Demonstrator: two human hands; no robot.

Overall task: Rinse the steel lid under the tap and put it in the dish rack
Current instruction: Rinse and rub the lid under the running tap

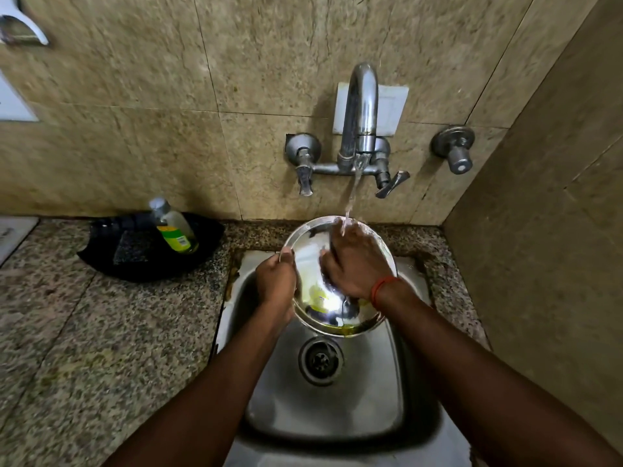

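Steel sink (337, 416) filled the centre-bottom of frame. The steel lid (310, 251) was held tilted above it at frame centre, its upper rim under the water stream (354, 190) from the tap (360, 106). Left hand (274, 281) clamped the lid's left rim, thumb over the edge. Right hand (357, 264) lay flat on the lid face, fingers extended, gripping nothing.

Step in hand, by judgement: rinse, approx. mid-way. A yellowish film (344, 328) showed at the lower rim; it may be a reflection.

Next move req'd: clear that film, then carry the lid w/ a firm grip, as wet steel probably slips.

Dish rack was not in view, so destination unknown. Lid underside was hidden. Right fingertips were blurred by water. The wall fixture (20, 28) at upper left was cut off.
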